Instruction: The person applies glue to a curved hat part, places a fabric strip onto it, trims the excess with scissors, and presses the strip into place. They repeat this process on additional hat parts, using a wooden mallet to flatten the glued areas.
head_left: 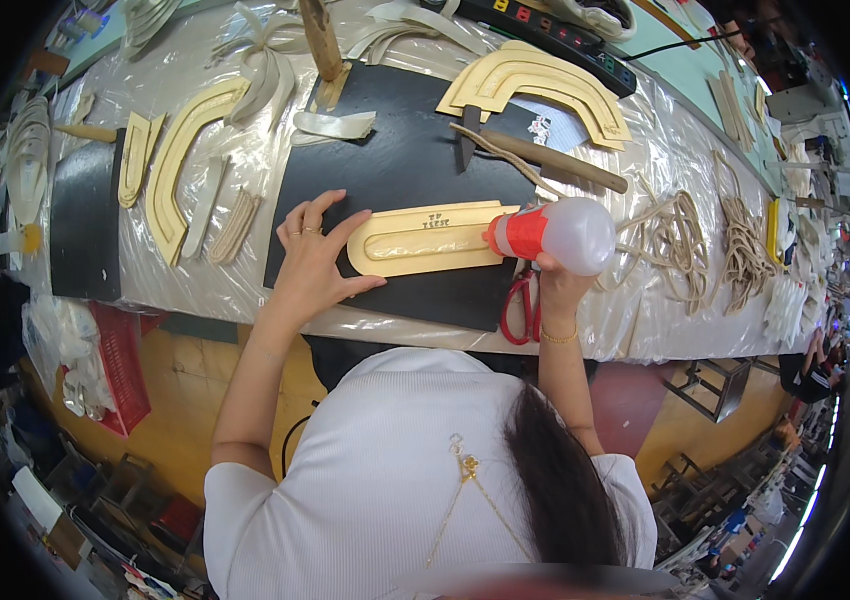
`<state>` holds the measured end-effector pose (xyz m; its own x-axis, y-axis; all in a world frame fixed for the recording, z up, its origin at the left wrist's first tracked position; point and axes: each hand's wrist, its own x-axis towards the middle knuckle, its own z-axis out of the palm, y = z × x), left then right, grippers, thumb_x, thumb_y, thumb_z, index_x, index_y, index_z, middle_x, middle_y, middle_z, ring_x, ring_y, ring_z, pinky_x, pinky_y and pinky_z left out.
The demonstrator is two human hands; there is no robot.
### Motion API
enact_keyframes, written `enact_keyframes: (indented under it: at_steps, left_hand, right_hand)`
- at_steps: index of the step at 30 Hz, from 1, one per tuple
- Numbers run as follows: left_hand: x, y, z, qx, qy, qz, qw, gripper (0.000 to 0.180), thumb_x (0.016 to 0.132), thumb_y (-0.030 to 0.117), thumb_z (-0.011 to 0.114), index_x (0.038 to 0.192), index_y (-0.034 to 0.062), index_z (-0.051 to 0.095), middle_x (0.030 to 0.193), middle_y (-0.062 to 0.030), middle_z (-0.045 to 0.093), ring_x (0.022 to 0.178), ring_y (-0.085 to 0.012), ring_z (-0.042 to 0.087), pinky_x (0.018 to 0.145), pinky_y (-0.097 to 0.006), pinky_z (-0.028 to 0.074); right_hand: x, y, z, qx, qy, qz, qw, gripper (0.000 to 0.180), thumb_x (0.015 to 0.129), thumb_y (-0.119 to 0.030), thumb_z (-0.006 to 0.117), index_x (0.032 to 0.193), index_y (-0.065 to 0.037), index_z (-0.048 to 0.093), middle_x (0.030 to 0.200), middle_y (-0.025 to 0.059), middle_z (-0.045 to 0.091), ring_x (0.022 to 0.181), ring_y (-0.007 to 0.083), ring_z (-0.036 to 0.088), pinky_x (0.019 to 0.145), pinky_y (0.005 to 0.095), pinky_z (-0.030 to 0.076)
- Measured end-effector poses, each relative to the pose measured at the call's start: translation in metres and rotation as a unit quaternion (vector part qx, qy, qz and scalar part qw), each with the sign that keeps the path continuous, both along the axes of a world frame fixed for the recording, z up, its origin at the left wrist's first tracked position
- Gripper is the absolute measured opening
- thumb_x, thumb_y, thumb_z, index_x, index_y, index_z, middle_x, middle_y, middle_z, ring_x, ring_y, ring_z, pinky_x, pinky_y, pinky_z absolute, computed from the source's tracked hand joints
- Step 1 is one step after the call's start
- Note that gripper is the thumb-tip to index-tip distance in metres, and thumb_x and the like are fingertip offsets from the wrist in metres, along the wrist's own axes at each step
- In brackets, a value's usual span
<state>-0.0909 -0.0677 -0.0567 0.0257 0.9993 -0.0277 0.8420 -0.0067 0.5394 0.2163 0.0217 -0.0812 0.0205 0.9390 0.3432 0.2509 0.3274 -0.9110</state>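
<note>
A long tan wooden template [425,240] with a rounded slot lies on a black mat [395,170] in front of me. My left hand [313,255] presses flat on the mat at the template's left end, fingers spread. My right hand [553,275] grips a white squeeze bottle [565,235] with a red cap, tipped sideways so its nozzle touches the template's right end. Red-handled scissors [520,310] lie beside my right wrist.
Curved tan templates [545,85] [180,150] lie on the plastic-covered table [665,160]. A wooden-handled tool [545,160] rests behind the bottle. Rope bundles [675,245] sit right, a black power strip [555,35] at the back, a second black mat [85,220] left.
</note>
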Motion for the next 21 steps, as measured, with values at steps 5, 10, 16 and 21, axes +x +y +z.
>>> enact_keyframes:
  at_steps: [5,10,16,21]
  left_hand:
    - [-0.001,-0.002,-0.006,0.030,-0.007,-0.002,1.000,0.078,0.058,0.038,0.092,0.128,0.0195,0.065,0.147,-0.0077,0.038,0.134,-0.0348,0.029,0.113,-0.047,0.022]
    - [-0.002,-0.004,-0.011,0.064,-0.007,-0.007,0.998,0.077,0.058,0.041,0.091,0.127,0.0178,0.066,0.145,-0.0074,0.040,0.131,-0.0357,0.031,0.111,-0.048,0.023]
    - [-0.003,-0.005,-0.011,0.093,-0.037,-0.001,0.995,0.076,0.058,0.042,0.091,0.126,0.0167,0.066,0.142,-0.0072,0.042,0.129,-0.0356,0.032,0.109,-0.047,0.026]
    - [-0.021,0.000,-0.005,0.130,-0.073,0.041,0.988,0.077,0.058,0.039,0.091,0.128,0.0172,0.066,0.137,-0.0082,0.045,0.126,-0.0339,0.035,0.107,-0.045,0.030]
  right_hand:
    - [-0.030,-0.004,0.006,-0.061,0.123,0.059,0.989,0.087,0.056,-0.048,0.094,0.119,0.001,0.058,0.108,0.0087,0.068,0.095,0.0193,0.067,0.085,0.0327,0.055]
    - [-0.075,-0.011,0.008,-0.088,0.099,0.156,0.979,0.083,0.056,-0.043,0.096,0.116,0.001,0.060,0.107,0.0087,0.068,0.094,0.0198,0.068,0.084,0.0324,0.055]
    - [-0.107,-0.005,0.007,-0.088,0.127,0.212,0.965,0.071,0.074,-0.047,0.085,0.119,0.002,0.059,0.114,0.0114,0.065,0.102,0.0231,0.066,0.092,0.0356,0.053]
    - [-0.059,0.029,0.040,-0.167,0.358,0.077,0.916,0.091,0.079,-0.072,0.063,0.138,-0.006,0.044,0.129,0.0101,0.058,0.118,0.0323,0.060,0.104,0.0516,0.049]
